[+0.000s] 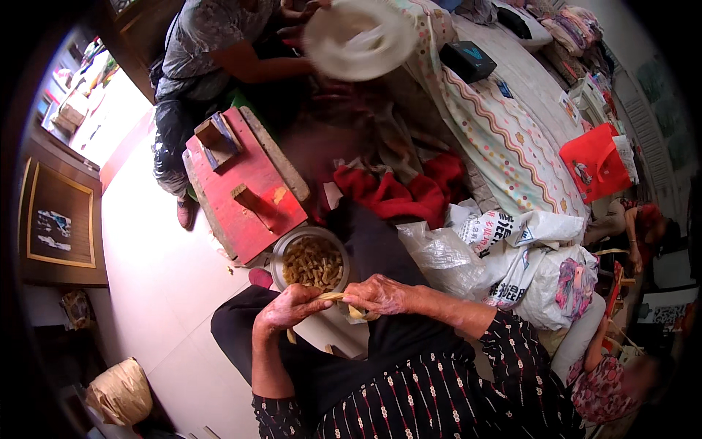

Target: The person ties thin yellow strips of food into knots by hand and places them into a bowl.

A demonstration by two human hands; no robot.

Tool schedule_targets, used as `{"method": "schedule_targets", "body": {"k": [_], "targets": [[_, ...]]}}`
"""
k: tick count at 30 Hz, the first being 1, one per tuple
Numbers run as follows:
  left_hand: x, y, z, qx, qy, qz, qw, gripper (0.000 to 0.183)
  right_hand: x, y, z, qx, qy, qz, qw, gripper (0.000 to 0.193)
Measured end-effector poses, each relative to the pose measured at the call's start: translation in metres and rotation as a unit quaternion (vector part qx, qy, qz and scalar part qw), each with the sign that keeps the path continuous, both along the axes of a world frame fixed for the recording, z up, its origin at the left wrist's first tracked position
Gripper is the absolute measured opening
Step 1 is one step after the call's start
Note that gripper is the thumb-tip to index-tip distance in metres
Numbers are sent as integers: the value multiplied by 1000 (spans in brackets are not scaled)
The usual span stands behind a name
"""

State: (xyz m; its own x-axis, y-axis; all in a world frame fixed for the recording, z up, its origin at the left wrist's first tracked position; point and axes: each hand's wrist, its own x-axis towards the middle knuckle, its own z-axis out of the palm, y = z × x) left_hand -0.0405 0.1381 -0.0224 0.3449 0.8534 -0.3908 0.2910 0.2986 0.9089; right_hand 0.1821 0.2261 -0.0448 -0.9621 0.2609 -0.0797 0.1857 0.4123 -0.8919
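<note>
Between my two hands a pale yellow strip (331, 296) is pinched, its material too small to make out. My left hand (289, 307) closes on one end and my right hand (379, 294) on the other. Just beyond them stands a round metal basin (276, 267) full of short, brownish, rolled-looking pieces (314, 262). Under my hands, between my knees, a pale container (322, 331) is partly hidden. Some yellowish bits (356, 312) show below my right hand.
A red wooden bench (241, 175) with upright wooden blocks stands beyond the basin. Across it a person (230, 44) holds a blurred round tray (351, 47). White woven sacks (504, 256) and red cloth (409, 190) lie to the right, near a bed (504, 139). Another person (607, 388) sits at the lower right.
</note>
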Motion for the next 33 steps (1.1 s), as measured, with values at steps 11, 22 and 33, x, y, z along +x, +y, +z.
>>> {"method": "schedule_targets", "body": {"k": [11, 22, 33], "targets": [[-7, -5, -10, 8, -6, 41, 999, 36, -12, 4, 6, 45, 40, -68, 996, 24], [-8, 0, 0, -5, 8, 5, 1000, 34, -8, 9, 8, 272, 110, 55, 954, 11], [-14, -5, -2, 1, -291, 195, 936, 37, -26, 16, 4, 186, 142, 60, 971, 15]]}}
